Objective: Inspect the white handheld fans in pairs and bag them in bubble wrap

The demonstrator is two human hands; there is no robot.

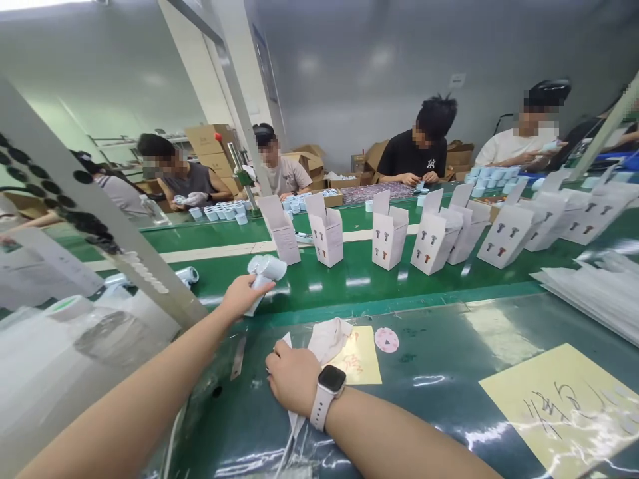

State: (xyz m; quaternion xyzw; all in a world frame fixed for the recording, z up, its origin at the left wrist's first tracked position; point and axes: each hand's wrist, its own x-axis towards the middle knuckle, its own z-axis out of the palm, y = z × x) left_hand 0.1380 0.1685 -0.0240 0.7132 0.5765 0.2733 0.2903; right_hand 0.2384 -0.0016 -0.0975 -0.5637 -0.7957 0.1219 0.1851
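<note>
My left hand [244,295] reaches over the green belt, its fingers wrapped round a light-blue handheld device [272,267] with a cylindrical head, shaped like a massage gun. Close to me, my right hand [294,376] rests low on the green work surface, a pale watch on its wrist. Its fingers curl down over a crumpled white cloth [329,338], parts of which show on both sides of the hand; the fingertips are hidden. Under the cloth lies a yellow paper [367,356] with red writing, and beside it a round pink sticker [387,340].
White boxes with raised flaps [390,243] stand in a row along the green belt [344,286]. A slanted metal post [144,266] rises at left beside plastic-wrapped goods [114,346]. White bags [599,289] are stacked at right. Several co-workers sit across, handling light-blue parts [492,178].
</note>
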